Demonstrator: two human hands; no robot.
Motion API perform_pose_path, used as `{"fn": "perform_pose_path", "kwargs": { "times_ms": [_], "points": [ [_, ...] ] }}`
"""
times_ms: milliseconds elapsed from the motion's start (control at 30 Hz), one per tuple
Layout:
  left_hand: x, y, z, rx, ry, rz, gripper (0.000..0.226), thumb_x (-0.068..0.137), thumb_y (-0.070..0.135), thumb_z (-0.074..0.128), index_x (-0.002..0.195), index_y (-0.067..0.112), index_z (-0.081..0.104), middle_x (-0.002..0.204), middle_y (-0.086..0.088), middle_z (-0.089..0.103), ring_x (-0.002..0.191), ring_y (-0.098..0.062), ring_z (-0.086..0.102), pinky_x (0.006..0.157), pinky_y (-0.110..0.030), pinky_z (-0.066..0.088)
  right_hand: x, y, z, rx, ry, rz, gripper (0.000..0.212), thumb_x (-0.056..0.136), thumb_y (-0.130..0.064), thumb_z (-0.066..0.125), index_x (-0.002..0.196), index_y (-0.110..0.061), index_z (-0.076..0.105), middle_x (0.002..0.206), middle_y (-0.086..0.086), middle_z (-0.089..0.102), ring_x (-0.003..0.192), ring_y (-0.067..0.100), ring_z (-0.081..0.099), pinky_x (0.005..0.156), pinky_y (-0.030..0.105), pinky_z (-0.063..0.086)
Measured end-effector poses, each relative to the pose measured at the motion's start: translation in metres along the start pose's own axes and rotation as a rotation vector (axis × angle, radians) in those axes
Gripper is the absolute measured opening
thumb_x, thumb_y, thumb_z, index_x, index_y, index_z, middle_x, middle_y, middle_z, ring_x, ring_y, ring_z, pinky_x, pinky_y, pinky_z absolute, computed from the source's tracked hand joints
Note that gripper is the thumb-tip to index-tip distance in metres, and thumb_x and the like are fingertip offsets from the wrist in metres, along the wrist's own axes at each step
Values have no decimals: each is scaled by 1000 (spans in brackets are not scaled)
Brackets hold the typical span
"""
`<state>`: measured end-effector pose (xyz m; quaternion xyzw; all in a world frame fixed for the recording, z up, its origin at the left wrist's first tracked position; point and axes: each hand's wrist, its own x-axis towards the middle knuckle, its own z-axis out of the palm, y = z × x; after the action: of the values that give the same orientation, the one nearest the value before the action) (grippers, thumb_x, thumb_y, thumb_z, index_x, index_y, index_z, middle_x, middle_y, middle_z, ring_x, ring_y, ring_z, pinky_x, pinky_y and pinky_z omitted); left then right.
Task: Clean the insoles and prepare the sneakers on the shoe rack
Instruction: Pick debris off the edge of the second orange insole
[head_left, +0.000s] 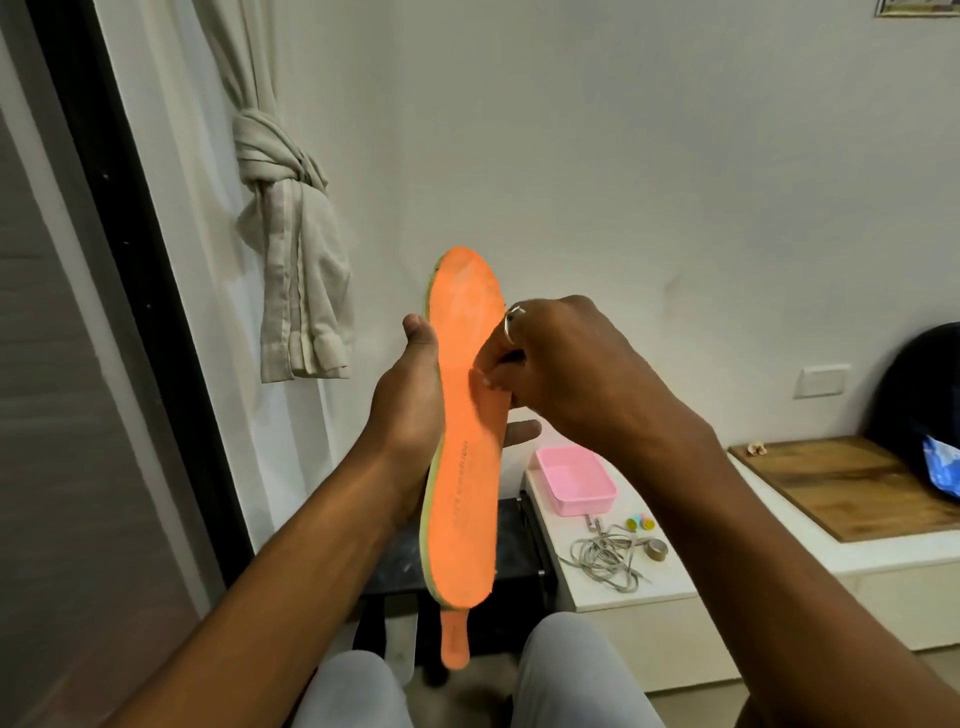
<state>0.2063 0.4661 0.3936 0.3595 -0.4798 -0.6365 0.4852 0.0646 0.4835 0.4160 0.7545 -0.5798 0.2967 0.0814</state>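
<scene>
An orange insole (465, 457) with a pale green underside is held upright in front of me, toe end up. My left hand (410, 405) cradles it from behind; its thumb lies along the left edge and a fingertip shows past the right edge. My right hand (550, 374), wearing a ring, has curled fingers and pinches the insole's right edge near the middle. A narrow orange piece (454, 644) sticks out below the heel end. No sneakers are visible.
A black rack or stool (519, 566) stands below the insole. To the right, a white low cabinet (639, 587) carries a pink plastic box (574, 480), loose grey laces (605, 561) and small items. Further right are a wooden board (841, 483) and a dark bag (919, 395). A knotted curtain (291, 234) hangs left.
</scene>
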Motion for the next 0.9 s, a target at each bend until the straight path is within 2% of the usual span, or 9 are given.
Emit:
{"fn": "perform_pose_path", "kwargs": {
  "times_ms": [67, 133, 267, 400, 467, 533, 600, 767, 900],
  "points": [
    [2, -1, -1, -34, -44, -7, 68, 103, 65, 25, 140, 17, 57, 112, -11, 76, 81, -30, 77, 69, -49, 63, 2, 0, 6, -54, 74, 12, 23, 87, -5, 64, 95, -21, 79, 94, -2, 73, 76, 18, 70, 75, 37, 59],
    [3, -2, -2, 18, 14, 32, 66, 104, 62, 27, 130, 14, 64, 101, -8, 77, 75, -23, 77, 59, -37, 61, 0, -2, 5, -2, 2, 7, 24, 89, -4, 64, 94, -21, 79, 91, -3, 74, 68, 13, 72, 73, 33, 61],
    [12, -5, -6, 126, 86, 54, 68, 103, 65, 26, 132, 17, 65, 122, -9, 72, 98, -24, 72, 80, -35, 56, -11, -9, -7, 355, -200, 7, 14, 87, -2, 75, 92, -14, 81, 83, -7, 75, 64, 4, 72, 65, 19, 60],
    [8, -7, -1, -93, -134, -43, 66, 104, 62, 21, 136, 19, 59, 113, -9, 76, 88, -30, 77, 62, -45, 61, -1, 3, 11, 290, 81, 11, 14, 87, -5, 74, 91, -16, 81, 83, -5, 73, 68, 8, 69, 62, 24, 59],
    [6, -12, 3, -113, -217, -50, 66, 105, 60, 18, 133, 18, 61, 107, -10, 77, 81, -30, 76, 60, -41, 59, 6, 13, 23, 234, 311, 45, 13, 86, -5, 72, 92, -14, 80, 88, -1, 71, 73, 15, 68, 62, 37, 60],
    [6, -16, 6, -108, -271, -38, 65, 106, 57, 18, 132, 17, 62, 107, -13, 76, 78, -31, 73, 59, -37, 56, 10, 18, 30, 159, 484, 35, 14, 84, -6, 73, 90, -16, 80, 89, -2, 72, 76, 13, 65, 70, 36, 56],
    [8, -17, 6, -114, -286, -37, 64, 106, 57, 19, 131, 16, 63, 105, -15, 75, 76, -31, 70, 57, -35, 54, 8, 16, 27, 249, 465, 48, 12, 84, -8, 75, 89, -18, 80, 86, -3, 73, 72, 11, 66, 66, 31, 57],
    [15, -16, 1, -154, -286, -37, 67, 106, 59, 18, 117, 15, 68, 96, -13, 74, 69, -29, 67, 57, -34, 50, -1, 7, 8, 601, 19, 97, 12, 86, -9, 78, 87, -21, 80, 76, -1, 75, 66, 21, 73, 52, 40, 62],
    [11, -18, 3, -125, -345, -43, 67, 106, 59, 17, 127, 16, 65, 96, -15, 74, 68, -29, 69, 61, -36, 49, 8, 17, 22, 317, 342, 41, 12, 86, -8, 74, 90, -18, 81, 85, -4, 74, 68, 13, 69, 59, 29, 57]
  ]
}}
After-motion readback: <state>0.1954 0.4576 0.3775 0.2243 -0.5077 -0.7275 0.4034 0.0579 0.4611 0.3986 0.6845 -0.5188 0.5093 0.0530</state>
